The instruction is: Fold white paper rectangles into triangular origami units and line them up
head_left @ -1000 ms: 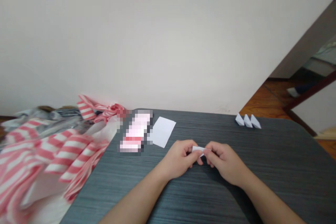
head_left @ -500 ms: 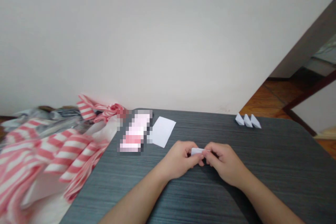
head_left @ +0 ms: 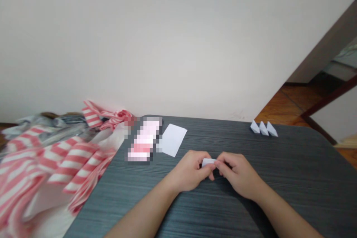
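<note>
My left hand [head_left: 192, 171] and my right hand [head_left: 237, 174] meet over the middle of the dark grey table [head_left: 292, 178]. Both pinch a small folded white paper piece [head_left: 208, 162] between thumbs and fingers, pressing it just above the tabletop. Only its top edge shows; the rest is hidden by my fingers. A flat white paper sheet [head_left: 173, 140] lies on the table behind my left hand. Three small folded white paper triangles [head_left: 263, 128] stand in a row at the far right edge.
A blurred pink and white object [head_left: 143, 139] lies left of the sheet. Red and white striped cloth [head_left: 55, 163] is heaped beyond the table's left edge. A white wall rises behind; wooden floor [head_left: 279, 109] shows at the right.
My hands have closed tighter around the folded paper and lowered it slightly toward the table. Less of the paper shows now.
</note>
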The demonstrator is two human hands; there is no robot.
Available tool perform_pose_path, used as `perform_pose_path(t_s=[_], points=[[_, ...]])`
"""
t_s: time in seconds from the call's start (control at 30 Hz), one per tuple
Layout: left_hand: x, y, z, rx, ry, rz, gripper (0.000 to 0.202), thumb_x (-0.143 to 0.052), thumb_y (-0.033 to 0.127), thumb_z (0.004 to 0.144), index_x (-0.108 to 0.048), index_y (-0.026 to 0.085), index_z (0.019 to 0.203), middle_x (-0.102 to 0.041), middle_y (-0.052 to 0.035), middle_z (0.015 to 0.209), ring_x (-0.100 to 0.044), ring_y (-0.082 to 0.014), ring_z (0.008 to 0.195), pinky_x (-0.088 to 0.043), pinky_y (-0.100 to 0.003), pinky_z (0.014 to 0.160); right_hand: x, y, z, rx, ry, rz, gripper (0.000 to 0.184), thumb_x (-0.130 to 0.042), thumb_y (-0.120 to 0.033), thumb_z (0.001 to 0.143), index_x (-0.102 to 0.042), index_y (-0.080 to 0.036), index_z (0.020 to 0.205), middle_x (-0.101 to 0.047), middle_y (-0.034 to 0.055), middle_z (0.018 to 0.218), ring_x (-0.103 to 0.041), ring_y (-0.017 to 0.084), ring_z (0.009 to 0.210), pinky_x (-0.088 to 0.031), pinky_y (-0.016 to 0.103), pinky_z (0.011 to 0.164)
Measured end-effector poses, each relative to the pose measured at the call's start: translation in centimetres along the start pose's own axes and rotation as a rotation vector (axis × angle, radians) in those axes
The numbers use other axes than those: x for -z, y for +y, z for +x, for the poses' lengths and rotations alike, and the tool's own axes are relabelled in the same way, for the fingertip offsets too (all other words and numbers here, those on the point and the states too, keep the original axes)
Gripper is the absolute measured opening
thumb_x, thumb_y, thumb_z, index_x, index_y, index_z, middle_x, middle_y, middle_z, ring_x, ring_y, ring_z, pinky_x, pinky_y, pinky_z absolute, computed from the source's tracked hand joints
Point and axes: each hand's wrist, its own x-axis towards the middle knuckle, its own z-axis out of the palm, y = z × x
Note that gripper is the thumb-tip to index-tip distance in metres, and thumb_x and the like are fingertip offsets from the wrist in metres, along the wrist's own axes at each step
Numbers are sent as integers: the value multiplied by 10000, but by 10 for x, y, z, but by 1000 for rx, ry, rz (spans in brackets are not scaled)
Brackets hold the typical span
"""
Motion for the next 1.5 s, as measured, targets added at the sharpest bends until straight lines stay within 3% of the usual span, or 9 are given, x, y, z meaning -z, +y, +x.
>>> perform_pose_path(t_s=[0.3, 0.57, 0.77, 1.0, 1.5], points=[[-2, -6, 2, 28, -18, -28, 257, -531, 272, 902, -707, 131, 780, -695, -30, 670, -526, -95, 537, -319, -193, 501, 4, 5, -1, -44, 15, 15, 285, -523, -245, 933, -587, -180, 663, -577, -28, 572, -529, 120, 542, -364, 224, 547], [0, -3, 1, 12, -15, 27, 329, -508, 286, 915, -712, 137, 705, -649, -16, 611, -484, -91, 523, -316, -195, 502, 3, 6, -1, -61, 8, 45, 279, -514, -247, 934, -600, -180, 678, -587, -24, 581, -547, 126, 554, -384, 229, 557], [-2, -1, 2, 47, 4, -87, 263, -515, 306, 917, -659, 133, 781, -721, -41, 724, -548, -98, 541, -371, -188, 519, 5, 7, -1, -88, 39, 85, 270, -511, -244, 931, -600, -182, 684, -595, -26, 574, -551, 125, 539, -400, 230, 559], [3, 6, 0, 49, -14, -51, 315, -496, 295, 926, -666, 136, 714, -672, -15, 623, -494, -91, 511, -347, -181, 503, 5, 9, -1, -99, 20, 100, 269, -506, -253, 936, -604, -184, 695, -603, -19, 587, -561, 133, 544, -416, 239, 562], [0, -1, 2, 45, -22, -100, 288, -495, 290, 926, -649, 138, 736, -686, -18, 658, -519, -92, 528, -365, -187, 521, 6, 10, -1, -110, 52, 141, 292, -495, -263, 946, -587, -184, 681, -605, -14, 583, -562, 130, 550, -422, 240, 577]])
